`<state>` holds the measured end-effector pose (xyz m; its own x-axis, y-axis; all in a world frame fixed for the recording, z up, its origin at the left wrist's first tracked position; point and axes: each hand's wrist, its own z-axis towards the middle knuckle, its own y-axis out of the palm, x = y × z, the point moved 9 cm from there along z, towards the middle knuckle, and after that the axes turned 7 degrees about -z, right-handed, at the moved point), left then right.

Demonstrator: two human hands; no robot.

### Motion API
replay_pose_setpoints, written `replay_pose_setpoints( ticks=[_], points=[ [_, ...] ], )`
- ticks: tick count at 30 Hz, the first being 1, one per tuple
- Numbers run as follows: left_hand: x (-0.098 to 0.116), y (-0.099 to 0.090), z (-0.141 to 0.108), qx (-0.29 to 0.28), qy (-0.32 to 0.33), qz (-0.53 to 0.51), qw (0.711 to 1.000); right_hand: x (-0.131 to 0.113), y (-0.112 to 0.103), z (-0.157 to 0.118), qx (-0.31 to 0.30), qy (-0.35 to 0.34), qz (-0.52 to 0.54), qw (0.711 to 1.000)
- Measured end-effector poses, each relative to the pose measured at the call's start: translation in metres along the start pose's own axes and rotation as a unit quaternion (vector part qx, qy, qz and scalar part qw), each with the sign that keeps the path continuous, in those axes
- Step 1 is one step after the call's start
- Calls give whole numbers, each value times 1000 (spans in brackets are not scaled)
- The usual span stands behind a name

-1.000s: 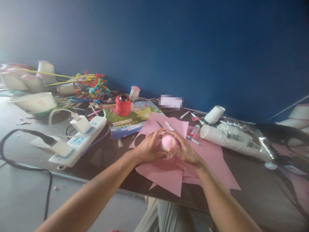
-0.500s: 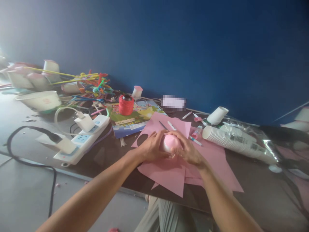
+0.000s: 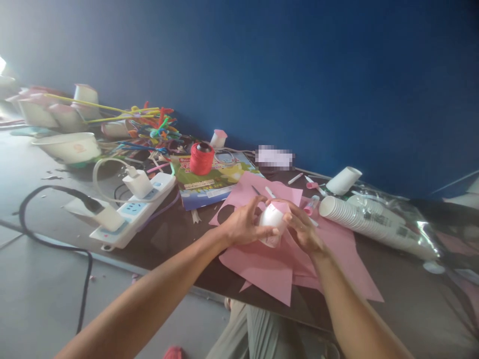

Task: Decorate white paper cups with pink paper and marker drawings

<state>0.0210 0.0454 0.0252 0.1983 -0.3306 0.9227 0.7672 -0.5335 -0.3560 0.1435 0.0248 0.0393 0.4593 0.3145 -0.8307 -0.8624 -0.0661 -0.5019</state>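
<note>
A white paper cup with pink paper over its upper end is tilted between my two hands. My left hand wraps its left side, the thumb lying across the front. On the right side, my right hand grips near the pink end with thumb and fingers. Beneath them lie pink paper sheets, one with a round hole cut out. A glue stick and pens rest on the paper and table just beyond my right hand.
A power strip with plugs and cables stands at left. Behind it are a bundle of pipe cleaners and a white bowl. A red spool of string sits on a booklet. Stacked paper cups lie at right.
The cup has been tipped between my hands, so its white side now shows where the pink end faced me before. My left thumb has moved across its front. The view has shifted slightly.
</note>
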Motion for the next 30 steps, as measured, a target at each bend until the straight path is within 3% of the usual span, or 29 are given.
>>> replay_pose_setpoints(
  ticks=[5,16,24,30],
  points=[
    [1,0,0,4,-13,-7,1000,8,-1,0,15,20,-13,1000],
    [9,4,-1,-21,21,21,999,11,2,1,9,22,-18,1000],
    [3,0,0,-7,8,-87,996,26,4,2,40,27,56,997],
    [1,-3,1,9,-8,-189,982,6,-4,2,88,-34,80,992]
  ],
)
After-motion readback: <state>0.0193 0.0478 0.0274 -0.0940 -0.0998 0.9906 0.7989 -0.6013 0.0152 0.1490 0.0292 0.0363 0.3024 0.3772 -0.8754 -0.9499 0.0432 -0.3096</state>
